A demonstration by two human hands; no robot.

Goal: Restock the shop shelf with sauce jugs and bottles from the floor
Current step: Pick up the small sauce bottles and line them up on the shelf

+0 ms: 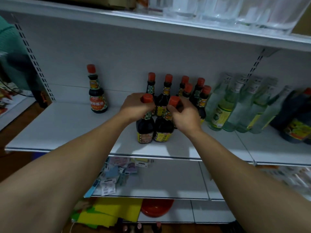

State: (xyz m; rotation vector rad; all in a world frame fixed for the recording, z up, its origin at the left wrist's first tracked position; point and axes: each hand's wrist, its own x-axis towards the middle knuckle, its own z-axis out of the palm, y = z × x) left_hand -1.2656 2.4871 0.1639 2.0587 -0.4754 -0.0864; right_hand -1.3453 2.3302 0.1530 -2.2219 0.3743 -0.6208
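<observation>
Left grip (137, 107), right grip (184, 116) tight round bottles (145, 126)

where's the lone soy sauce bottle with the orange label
In the head view the lone bottle stands upright on the middle shelf, apart and left of the bottle cluster.

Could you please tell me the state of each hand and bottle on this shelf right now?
Left hand, grips the neck of the front-left dark red-capped sauce bottle.
Right hand, grips the neck of the front-right dark red-capped sauce bottle.
Both held bottles, upright on the white metal shelf, capped.
Lone dark sauce bottle with orange label, upright, capped, standing apart.
Rear cluster of dark sauce bottles, upright, capped.
Pale green glass bottles, upright.
</observation>
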